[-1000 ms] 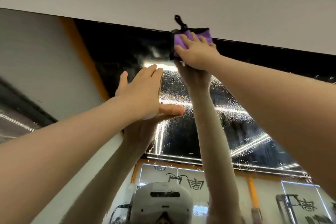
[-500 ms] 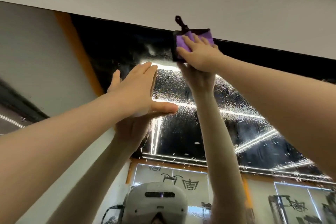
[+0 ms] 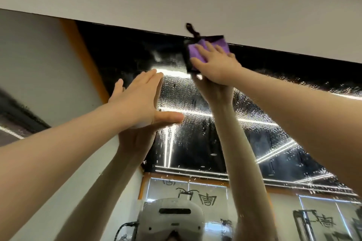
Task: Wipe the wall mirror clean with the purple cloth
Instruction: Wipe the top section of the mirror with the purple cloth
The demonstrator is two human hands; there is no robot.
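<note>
Purple microfibre, the cloth [image 3: 207, 50] sits flat against the mirror [image 3: 195, 133] at its top edge, just under the wall [image 3: 176, 0], with a dark loop poking up over that edge. The right hand [image 3: 215, 66] presses it there with straight, spread fingers; the left hand [image 3: 141, 98] lies flat and open on the glass lower down, holding nothing. The cloth looks soft, light and limp, so a flat palm over its middle should keep it from bunching. The glass, beaded with droplets, is probably slick, though blur hides whether the strip behind the cloth is dry.
</note>
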